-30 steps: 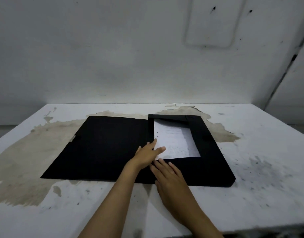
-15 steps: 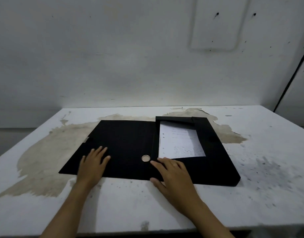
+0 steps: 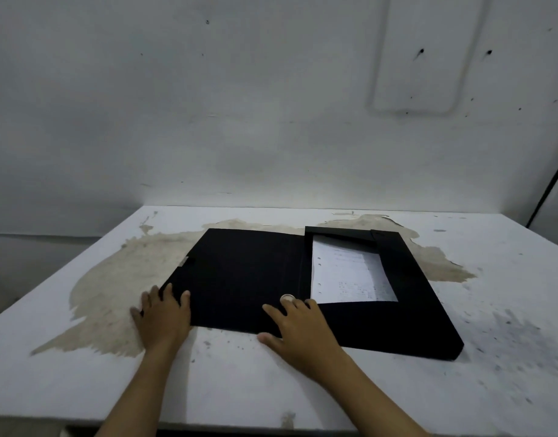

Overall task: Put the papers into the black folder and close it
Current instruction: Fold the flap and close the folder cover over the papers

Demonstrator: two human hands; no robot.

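Fingers point(image 3: 169, 298) of the left hand point(image 3: 164, 316), spread and gripping nothing, rest at the near-left corner of the black folder point(image 3: 246, 279), well placed to lift its open cover toward the papers point(image 3: 347, 275) tucked beyond the flat, splayed right hand point(image 3: 299, 326).

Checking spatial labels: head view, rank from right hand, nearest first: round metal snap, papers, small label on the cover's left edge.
1. Round metal snap: at the right hand's fingertips.
2. Papers: in the folder's right tray, just beyond.
3. Small label: far left edge of cover.
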